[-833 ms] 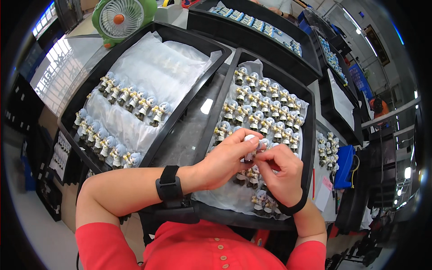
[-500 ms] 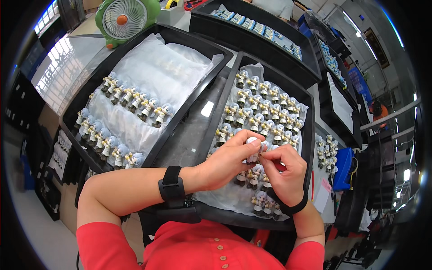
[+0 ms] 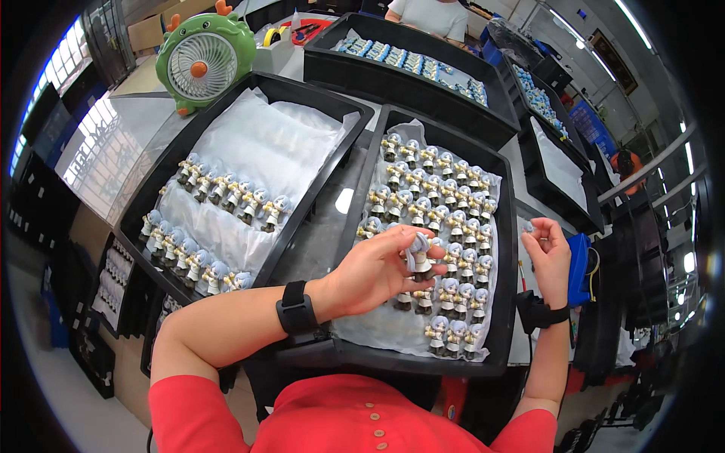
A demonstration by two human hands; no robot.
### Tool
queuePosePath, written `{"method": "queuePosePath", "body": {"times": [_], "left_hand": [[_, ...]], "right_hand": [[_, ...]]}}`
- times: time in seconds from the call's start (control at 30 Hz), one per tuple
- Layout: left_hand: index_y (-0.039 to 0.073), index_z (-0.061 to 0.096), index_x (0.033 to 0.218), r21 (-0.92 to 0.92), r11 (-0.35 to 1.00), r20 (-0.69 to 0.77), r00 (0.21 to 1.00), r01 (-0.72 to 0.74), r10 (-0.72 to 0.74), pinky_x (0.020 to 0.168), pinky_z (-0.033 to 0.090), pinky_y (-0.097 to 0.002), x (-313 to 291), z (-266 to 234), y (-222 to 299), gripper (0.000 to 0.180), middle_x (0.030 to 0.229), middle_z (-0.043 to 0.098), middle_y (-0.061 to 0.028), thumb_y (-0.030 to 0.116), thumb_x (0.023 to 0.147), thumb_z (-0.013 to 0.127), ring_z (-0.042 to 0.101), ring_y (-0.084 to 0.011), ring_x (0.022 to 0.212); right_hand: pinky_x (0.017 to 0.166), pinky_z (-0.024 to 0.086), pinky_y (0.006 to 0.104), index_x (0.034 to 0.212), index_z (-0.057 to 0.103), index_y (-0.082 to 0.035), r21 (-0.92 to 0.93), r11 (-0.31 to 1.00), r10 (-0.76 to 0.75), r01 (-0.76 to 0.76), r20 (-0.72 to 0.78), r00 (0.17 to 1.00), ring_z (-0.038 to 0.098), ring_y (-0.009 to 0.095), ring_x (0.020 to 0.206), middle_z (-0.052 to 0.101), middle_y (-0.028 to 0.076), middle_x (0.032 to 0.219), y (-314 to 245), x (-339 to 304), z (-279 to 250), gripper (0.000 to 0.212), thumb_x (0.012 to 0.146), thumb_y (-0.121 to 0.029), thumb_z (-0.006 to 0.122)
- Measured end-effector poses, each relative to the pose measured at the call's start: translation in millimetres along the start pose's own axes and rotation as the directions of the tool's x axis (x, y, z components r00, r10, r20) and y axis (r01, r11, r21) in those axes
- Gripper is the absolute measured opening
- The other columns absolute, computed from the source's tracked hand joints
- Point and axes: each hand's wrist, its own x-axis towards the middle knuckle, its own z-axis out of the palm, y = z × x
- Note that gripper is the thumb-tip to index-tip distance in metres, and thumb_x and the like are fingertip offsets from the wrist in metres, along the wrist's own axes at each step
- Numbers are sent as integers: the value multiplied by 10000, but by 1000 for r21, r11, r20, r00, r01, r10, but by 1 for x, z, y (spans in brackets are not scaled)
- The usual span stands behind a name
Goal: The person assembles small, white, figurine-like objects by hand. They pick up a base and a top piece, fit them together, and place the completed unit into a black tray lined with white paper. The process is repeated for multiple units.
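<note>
- The left hand (image 3: 377,272) has its grip clenched on one small figurine (image 3: 419,253) with pale blue-grey hair, held upright between thumb and fingertips just above the right tray (image 3: 504,249).
- The right hand (image 3: 550,253) is raised off to the right of that tray, well apart from the left hand; its fingertips pinch one tiny pale piece (image 3: 529,226), too small to tell what it is.
- Each wrist carries one black band, two in all.
- The right tray is black, lined with white plastic sheet, and holds several dozen like figurines standing in rows; an exact count is not possible, as the left hand hides some.
- The left tray (image 3: 162,170), also black and lined in white, holds two slanting rows of figurines (image 3: 226,198), roughly eight to ten in each.
- Both trays lie side by side on the desk (image 3: 317,241), edges nearly touching.
- Two more black trays (image 3: 423,53) stand behind, with small blue-and-white pieces in rows.
- One green desk fan (image 3: 202,60) shaped like a dragon stands at the far left.
- One other person in a pale top sits at the far edge.
</note>
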Motion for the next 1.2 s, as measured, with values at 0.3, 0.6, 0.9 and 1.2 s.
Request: {"method": "queuePosePath", "body": {"times": [0.3, 0.6, 0.9, 1.2], "left_hand": [[71, 445, 1198, 6, 1000, 84, 996, 7, -7, 980, 401, -468, 2, 3, 1, 296, 1177, 531, -160, 260, 984, 369, 505, -338, 1154], [80, 457, 1214, 53, 996, -28, 997, -77, 78, 1003, 371, -458, -4, 13, 0, 299, 1105, 533, -104, 210, 950, 403, 495, -240, 1118], [103, 486, 1109, 54, 983, 6, 985, -174, 174, 965, 383, -433, -5, 12, 4, 247, 1116, 520, -80, 204, 885, 450, 502, -194, 1034], [94, 475, 1110, 177, 970, -31, 984, -167, 175, 942, 405, -410, -2, 5, -1, 241, 1208, 495, -98, 189, 900, 404, 497, -181, 1072]], "right_hand": [[646, 457, 209, 971, 599, -11, -203, 976, 67, -80, -72, 995, 535, 62, 679, 586, 3, 783, 68, -15, -44, 175, 814, -74, 647], [743, 498, 232, 992, 619, 6, 134, 969, -231, 209, 176, 957, 617, 123, 847, 590, 51, 918, -69, -53, 40, 212, 784, 31, 651], [655, 499, 233, 896, 616, -7, 160, 927, -372, 340, 267, 889, 601, 128, 746, 566, 57, 869, -80, -50, 94, 119, 789, 24, 659], [594, 504, 238, 870, 622, -10, 114, 898, -439, 424, 246, 864, 620, 142, 710, 590, 78, 851, -69, -50, 103, 106, 783, 37, 658]]}}
